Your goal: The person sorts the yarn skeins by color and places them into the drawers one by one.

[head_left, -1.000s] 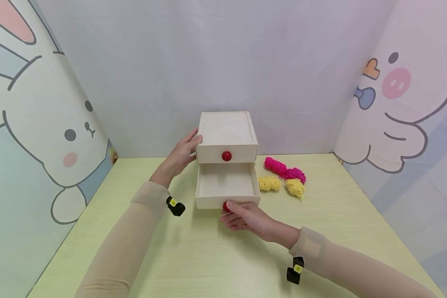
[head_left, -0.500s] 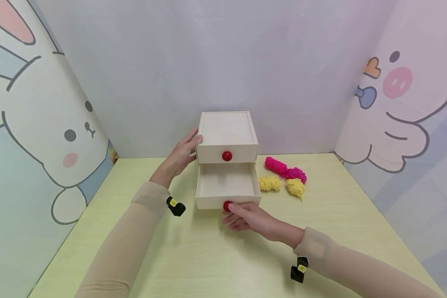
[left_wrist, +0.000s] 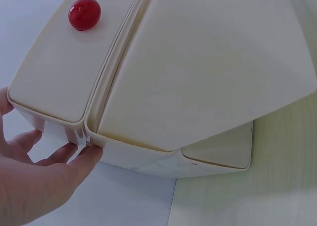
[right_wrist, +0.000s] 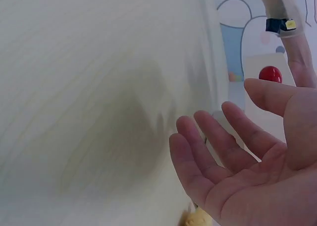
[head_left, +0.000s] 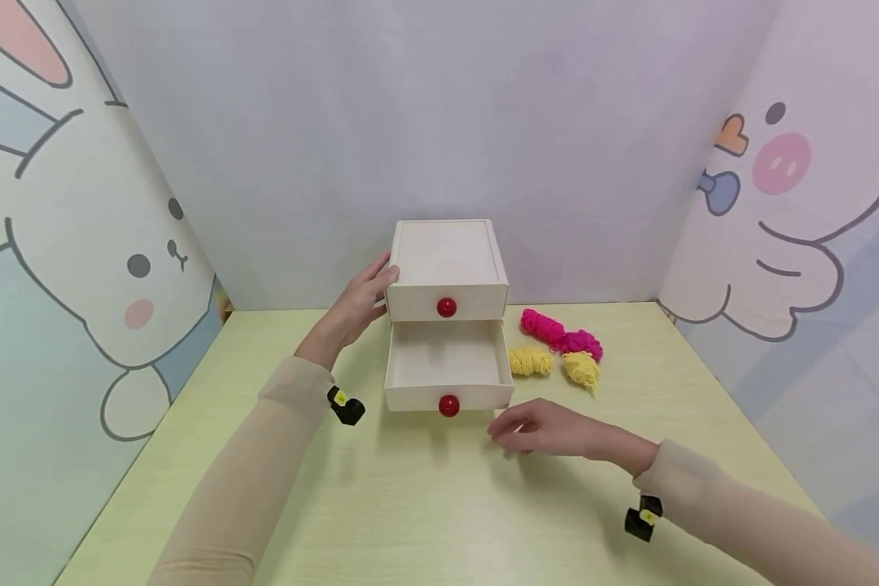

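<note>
A small white two-drawer cabinet (head_left: 445, 252) stands near the back of the table. Its upper drawer (head_left: 410, 303) is closed, with a red round knob (head_left: 447, 307). The lower drawer (head_left: 410, 399) is pulled out, and its inside shows bare; another red knob (head_left: 449, 405) is on its front. My left hand (head_left: 352, 309) rests against the cabinet's left side, thumb over the top edge; in the left wrist view the fingertips (left_wrist: 91, 154) press the side wall. My right hand (head_left: 545, 427) hovers right of the lower drawer's front, holding nothing, fingers loosely bent.
To the cabinet's right lie two yellow yarn bundles (head_left: 531, 360) and pink-magenta yarn bundles (head_left: 542, 326) on the pale wooden table (head_left: 381, 505). A light curtain (head_left: 439, 114) hangs behind, with cartoon-printed panels (head_left: 88, 244) at both sides.
My right hand has let go of the lower drawer's red knob and moved right, away from it. The left hand, cabinet and drawers have stayed in place.
</note>
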Tool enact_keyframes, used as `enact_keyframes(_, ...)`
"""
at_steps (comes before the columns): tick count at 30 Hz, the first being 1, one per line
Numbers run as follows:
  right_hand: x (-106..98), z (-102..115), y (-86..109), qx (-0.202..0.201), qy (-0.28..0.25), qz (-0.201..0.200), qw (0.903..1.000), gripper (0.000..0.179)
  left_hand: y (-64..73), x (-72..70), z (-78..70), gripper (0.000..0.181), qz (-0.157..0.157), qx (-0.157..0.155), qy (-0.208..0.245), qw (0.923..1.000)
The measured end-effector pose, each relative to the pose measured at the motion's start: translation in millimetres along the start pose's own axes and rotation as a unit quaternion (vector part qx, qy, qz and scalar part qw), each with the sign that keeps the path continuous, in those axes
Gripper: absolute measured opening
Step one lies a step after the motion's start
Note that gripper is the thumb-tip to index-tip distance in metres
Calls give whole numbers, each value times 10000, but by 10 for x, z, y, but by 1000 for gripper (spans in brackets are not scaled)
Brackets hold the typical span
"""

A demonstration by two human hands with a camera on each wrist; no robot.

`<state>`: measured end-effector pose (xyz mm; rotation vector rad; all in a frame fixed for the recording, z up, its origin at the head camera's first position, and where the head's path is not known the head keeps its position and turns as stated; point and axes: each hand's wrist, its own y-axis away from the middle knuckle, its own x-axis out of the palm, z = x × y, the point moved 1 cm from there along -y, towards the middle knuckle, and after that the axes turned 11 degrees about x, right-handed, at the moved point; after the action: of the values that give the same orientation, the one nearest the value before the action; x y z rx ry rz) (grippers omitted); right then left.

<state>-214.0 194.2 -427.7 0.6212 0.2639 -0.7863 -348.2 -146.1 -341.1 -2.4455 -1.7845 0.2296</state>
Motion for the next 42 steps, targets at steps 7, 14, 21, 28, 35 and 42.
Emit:
enact_keyframes(7, -391, -47, 153, -338, 1398, -556, 9880, 36, -8, -3, 3, 69, -46, -30, -40, 10000)
enact_keyframes(14, -743, -51, 161, -645, 2323, -1219, 9628, 36, 3, 5, -9, 69, -51, -44, 19, 10000)
enact_keyframes(21, -934, 1, 54, -691, 2911, -1574, 9411, 50, 4, 7, -12, 70, -58, -74, 28, 10000)
enact_keyframes(28, -1079, -11, -162, -1095, 2945, -1690, 9342, 57, 2, 8, -15, 70, -105, -107, 26, 9999)
enact_keyframes(35, -1183, -97, -416, -975, 2845, -1769, 9372, 60, -5, 3, -6, 70, -82, -109, -21, 9999)
enact_keyframes(42, -1207, -174, -579, -886, 2677, -1778, 9428, 59, -14, 5, -2, 68, -57, -77, -47, 9999)
